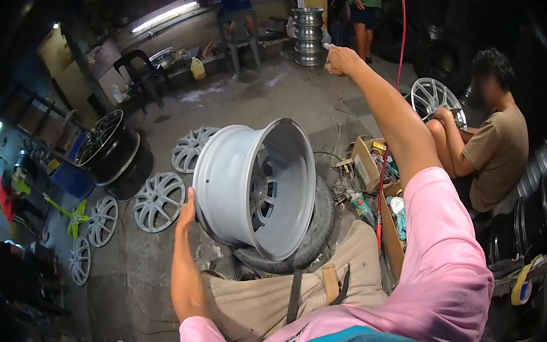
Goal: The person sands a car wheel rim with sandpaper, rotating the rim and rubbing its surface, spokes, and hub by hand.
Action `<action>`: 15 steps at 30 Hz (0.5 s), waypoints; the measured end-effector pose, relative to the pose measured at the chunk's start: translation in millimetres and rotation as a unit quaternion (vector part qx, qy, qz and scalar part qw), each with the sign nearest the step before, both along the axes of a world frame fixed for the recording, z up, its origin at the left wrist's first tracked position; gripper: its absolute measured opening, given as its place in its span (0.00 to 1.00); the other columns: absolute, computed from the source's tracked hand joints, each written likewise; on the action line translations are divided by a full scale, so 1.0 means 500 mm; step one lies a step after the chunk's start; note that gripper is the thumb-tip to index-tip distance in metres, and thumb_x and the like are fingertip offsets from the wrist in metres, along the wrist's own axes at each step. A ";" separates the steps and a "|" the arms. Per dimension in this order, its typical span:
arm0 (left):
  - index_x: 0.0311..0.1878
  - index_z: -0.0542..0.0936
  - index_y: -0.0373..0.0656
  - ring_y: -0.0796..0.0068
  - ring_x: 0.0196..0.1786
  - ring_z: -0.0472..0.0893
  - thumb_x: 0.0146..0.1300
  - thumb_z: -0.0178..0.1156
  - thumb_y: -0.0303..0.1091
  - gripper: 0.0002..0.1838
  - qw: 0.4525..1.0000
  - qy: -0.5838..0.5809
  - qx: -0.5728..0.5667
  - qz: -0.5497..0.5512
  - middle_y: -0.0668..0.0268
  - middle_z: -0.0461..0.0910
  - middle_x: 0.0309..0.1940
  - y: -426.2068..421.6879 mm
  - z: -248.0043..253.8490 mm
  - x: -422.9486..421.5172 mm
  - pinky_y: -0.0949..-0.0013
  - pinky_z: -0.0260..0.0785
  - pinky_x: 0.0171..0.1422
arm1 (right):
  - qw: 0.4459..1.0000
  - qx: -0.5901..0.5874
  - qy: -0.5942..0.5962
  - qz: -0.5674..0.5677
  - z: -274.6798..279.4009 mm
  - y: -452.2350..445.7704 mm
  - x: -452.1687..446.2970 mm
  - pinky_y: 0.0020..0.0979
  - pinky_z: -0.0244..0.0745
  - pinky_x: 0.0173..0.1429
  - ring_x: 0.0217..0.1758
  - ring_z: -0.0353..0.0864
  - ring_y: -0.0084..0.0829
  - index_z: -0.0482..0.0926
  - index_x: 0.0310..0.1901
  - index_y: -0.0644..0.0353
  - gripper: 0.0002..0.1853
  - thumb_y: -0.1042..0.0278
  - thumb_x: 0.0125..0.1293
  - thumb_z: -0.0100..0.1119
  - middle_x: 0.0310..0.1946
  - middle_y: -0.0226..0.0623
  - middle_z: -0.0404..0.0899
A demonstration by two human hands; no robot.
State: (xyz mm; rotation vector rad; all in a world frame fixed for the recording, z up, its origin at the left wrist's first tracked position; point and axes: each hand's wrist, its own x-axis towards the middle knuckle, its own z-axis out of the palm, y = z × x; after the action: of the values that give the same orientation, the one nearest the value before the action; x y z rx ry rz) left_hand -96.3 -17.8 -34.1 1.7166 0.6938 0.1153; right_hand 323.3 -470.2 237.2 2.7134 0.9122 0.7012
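**Tilted wheel, one steadying hand**

Ahead of the beige trousers (245, 305), the grey wheel (225, 175) leans, apparently on the tyre (324, 221). The left hand (188, 210) lies open against its left edge; should that support slacken, the wheel could roll, marring its surface or striking the green power tool (360, 206) to the right. The red hose (401, 48) passes close to the right arm and could snag. Farther out, the right hand (342, 61) is raised, fingers curled; whether they pinch anything cannot be determined.

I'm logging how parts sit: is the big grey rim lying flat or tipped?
Tipped. The rim leans over a tyre, its open side facing right, not up; the left hand touches it.
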 end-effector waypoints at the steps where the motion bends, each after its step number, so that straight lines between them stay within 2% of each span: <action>1: 0.60 0.79 0.22 0.55 0.49 0.85 0.64 0.42 0.84 0.60 1.000 -0.011 0.000 0.004 0.46 0.84 0.52 0.015 -0.016 0.005 0.52 0.79 0.51 | 1.000 0.000 -0.002 0.001 0.002 0.006 -0.006 0.41 0.84 0.56 0.52 0.88 0.46 0.84 0.46 0.71 0.20 0.62 0.61 0.56 0.57 0.54 0.81; 3: 0.59 0.79 0.22 0.56 0.48 0.85 0.64 0.43 0.83 0.59 1.000 -0.012 0.006 -0.002 0.46 0.84 0.50 0.010 -0.005 -0.003 0.52 0.79 0.51 | 0.999 -0.047 -0.007 0.014 0.010 0.009 -0.017 0.41 0.83 0.57 0.53 0.88 0.45 0.85 0.49 0.69 0.22 0.59 0.62 0.58 0.65 0.52 0.77; 6: 0.58 0.80 0.23 0.56 0.47 0.85 0.64 0.44 0.83 0.58 1.000 -0.021 -0.003 -0.013 0.47 0.85 0.48 0.000 0.011 -0.003 0.53 0.79 0.50 | 0.999 -0.042 0.009 -0.004 0.012 0.021 -0.019 0.40 0.83 0.59 0.56 0.87 0.44 0.84 0.52 0.68 0.24 0.57 0.62 0.59 0.67 0.52 0.75; 8: 0.57 0.81 0.23 0.57 0.46 0.85 0.65 0.45 0.82 0.57 0.999 -0.029 -0.019 -0.015 0.47 0.85 0.47 0.001 0.009 -0.004 0.54 0.79 0.49 | 1.000 -0.023 0.005 -0.014 0.009 0.029 0.001 0.40 0.83 0.60 0.56 0.87 0.44 0.84 0.54 0.67 0.24 0.58 0.63 0.58 0.66 0.50 0.76; 11: 0.55 0.82 0.23 0.58 0.44 0.86 0.65 0.45 0.82 0.57 1.000 -0.009 -0.007 -0.017 0.47 0.86 0.46 0.012 0.010 -0.008 0.55 0.80 0.46 | 0.998 -0.064 -0.016 0.003 0.022 0.047 -0.015 0.40 0.83 0.59 0.55 0.88 0.44 0.85 0.52 0.65 0.21 0.60 0.65 0.56 0.62 0.49 0.81; 13: 0.53 0.82 0.22 0.59 0.41 0.86 0.66 0.45 0.81 0.56 1.000 -0.011 -0.003 -0.011 0.48 0.86 0.43 0.014 0.006 -0.007 0.56 0.80 0.44 | 0.995 -0.091 0.037 -0.020 0.029 0.059 -0.005 0.41 0.84 0.58 0.54 0.88 0.44 0.86 0.50 0.65 0.19 0.62 0.65 0.55 0.57 0.48 0.84; 15: 0.53 0.82 0.21 0.59 0.41 0.86 0.66 0.45 0.81 0.56 1.000 -0.005 -0.002 -0.023 0.48 0.86 0.43 0.023 0.007 -0.004 0.56 0.80 0.45 | 0.997 -0.073 0.020 -0.014 0.019 0.061 0.008 0.41 0.84 0.58 0.54 0.88 0.44 0.87 0.49 0.64 0.18 0.62 0.65 0.56 0.55 0.48 0.85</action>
State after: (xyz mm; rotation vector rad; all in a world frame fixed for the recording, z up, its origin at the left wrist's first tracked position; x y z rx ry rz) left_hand -98.3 -6.4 -30.8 1.7264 0.6465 0.0915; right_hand 327.2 -439.6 246.8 2.6150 0.8964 0.5542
